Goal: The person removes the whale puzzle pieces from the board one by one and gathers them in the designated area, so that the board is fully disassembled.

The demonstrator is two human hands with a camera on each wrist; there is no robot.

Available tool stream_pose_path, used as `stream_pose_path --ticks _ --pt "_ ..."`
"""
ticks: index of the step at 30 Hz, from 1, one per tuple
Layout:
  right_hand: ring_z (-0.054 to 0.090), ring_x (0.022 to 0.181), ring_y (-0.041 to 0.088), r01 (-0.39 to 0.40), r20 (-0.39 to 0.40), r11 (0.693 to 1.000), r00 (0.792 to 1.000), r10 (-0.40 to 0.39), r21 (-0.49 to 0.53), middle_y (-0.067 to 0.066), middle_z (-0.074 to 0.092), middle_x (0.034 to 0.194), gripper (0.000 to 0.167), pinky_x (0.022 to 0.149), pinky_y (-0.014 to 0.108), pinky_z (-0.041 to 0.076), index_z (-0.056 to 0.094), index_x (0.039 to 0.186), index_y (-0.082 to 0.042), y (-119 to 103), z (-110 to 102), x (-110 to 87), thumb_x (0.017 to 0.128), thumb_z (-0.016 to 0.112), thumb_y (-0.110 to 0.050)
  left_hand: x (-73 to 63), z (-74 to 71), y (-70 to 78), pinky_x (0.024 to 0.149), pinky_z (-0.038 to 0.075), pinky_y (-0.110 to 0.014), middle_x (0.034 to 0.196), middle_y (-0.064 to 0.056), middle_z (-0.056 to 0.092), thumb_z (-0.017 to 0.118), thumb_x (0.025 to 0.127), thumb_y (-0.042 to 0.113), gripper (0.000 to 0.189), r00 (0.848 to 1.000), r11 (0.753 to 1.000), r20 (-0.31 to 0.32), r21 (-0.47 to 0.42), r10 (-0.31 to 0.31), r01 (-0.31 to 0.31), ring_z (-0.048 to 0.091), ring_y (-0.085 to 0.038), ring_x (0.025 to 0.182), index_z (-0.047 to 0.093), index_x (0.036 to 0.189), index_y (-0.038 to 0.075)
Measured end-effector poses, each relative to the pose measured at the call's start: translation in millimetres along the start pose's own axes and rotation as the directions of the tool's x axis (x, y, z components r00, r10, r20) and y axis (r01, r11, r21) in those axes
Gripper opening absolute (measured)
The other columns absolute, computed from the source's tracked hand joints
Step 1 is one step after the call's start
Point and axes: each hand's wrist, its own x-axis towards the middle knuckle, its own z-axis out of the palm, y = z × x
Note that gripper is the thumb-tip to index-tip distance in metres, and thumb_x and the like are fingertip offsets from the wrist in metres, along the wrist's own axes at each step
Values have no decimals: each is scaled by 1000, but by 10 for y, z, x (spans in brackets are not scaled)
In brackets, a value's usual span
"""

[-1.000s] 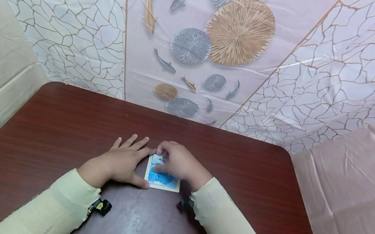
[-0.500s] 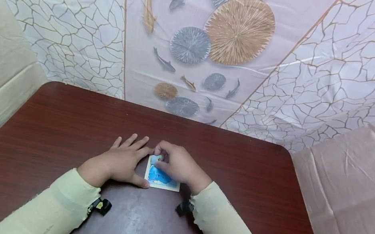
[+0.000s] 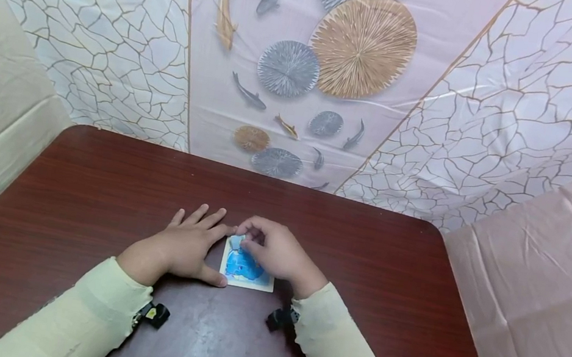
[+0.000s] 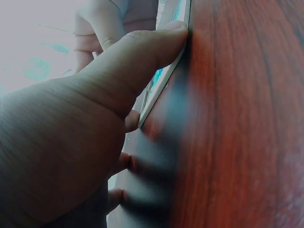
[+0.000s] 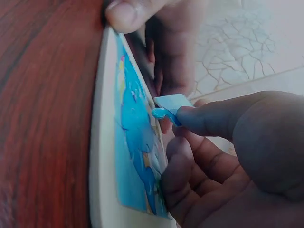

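Note:
A small jigsaw puzzle board (image 3: 245, 268) with a blue picture and a pale border lies flat on the table. Thumb and fingertips of my right hand (image 3: 277, 251) pinch a light blue puzzle piece (image 5: 173, 101), tilted up at the board's far left corner. In the right wrist view its knob points toward the picture. Fingers spread, my left hand (image 3: 172, 251) rests on the table along the board's left side. The left thumb (image 4: 166, 38) presses at the near left corner, and the left index fingertip is at the far left corner.
The dark red-brown table (image 3: 374, 259) reaches back to a patterned cloth (image 3: 283, 122) behind it. Pale cloth hangs at both sides. Each wrist wears a small black camera, such as the one at the left cuff (image 3: 154, 314).
The right thumb has moved away from me toward the far left corner, and the puzzle piece there has tipped up in the right hand's pinch. My left hand stays in place.

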Motion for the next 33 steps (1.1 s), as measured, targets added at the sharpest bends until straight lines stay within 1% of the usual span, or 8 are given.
stream_pose_path --ticks 6,11,15,20,25,27,30,33 --pt "72 97 9 -52 -33 998 998 53 44 -13 79 109 23 90 36 61 84 130 -26 33 -89 -48 110 73 -21 -1 3 9 131 8 -86 190 -12 16 86 84 80 113 1000 1000 9 2 -4 4 5 -51 176 42 176 32" --pt "70 96 14 -53 -105 994 992 63 98 -7 80 114 25 85 37 60 84 132 -23 95 -204 -70 109 75 -19 -3 -8 6 131 8 -86 190 -11 16 86 83 80 113 1000 1000 2 4 -9 9 5 -51 176 42 176 32" --pt "69 91 17 -72 -177 985 979 99 155 0 80 113 24 80 35 60 84 131 -20 179 -315 -78 108 77 -15 -6 -10 4 131 8 -86 190 -11 17 87 83 79 113 1000 1000 0 2 -14 14 6 -51 176 43 175 32" --pt "71 84 20 -132 -259 971 948 182 200 5 79 107 26 72 34 59 83 133 -18 321 -474 -94 109 76 -15 -9 -2 5 131 8 -86 190 -11 17 88 83 77 112 1000 1000 -6 -3 -9 9 6 -52 175 43 175 32" --pt "68 84 23 -187 -318 944 909 271 271 8 77 110 26 68 33 55 83 133 -18 503 -596 -116 110 73 -16 -9 5 1 131 7 -86 190 -11 17 89 83 76 112 1000 1000 -7 -5 -5 4 6 -51 176 43 175 32" --pt "67 85 23 -205 -337 934 892 301 292 9 77 113 26 68 31 53 83 133 -16 589 -627 -123 110 71 -15 -7 7 1 131 7 -86 190 -11 17 89 83 76 112 1000 1000 -6 -5 -3 3 6 -51 176 42 175 32" --pt "67 91 22 -229 -364 928 871 331 294 10 79 118 27 72 29 53 83 132 -14 700 -664 -132 109 70 -14 -2 8 3 131 7 -86 190 -11 17 89 83 76 112 1000 1000 -6 -6 -1 1 6 -51 176 42 175 32" --pt "68 97 22 -252 -380 927 857 348 279 11 80 123 27 78 30 54 83 132 -13 784 -693 -138 109 70 -14 1 7 8 131 7 -86 190 -11 17 89 83 76 112 1000 1000 -8 -9 0 0 6 -52 175 43 175 32"
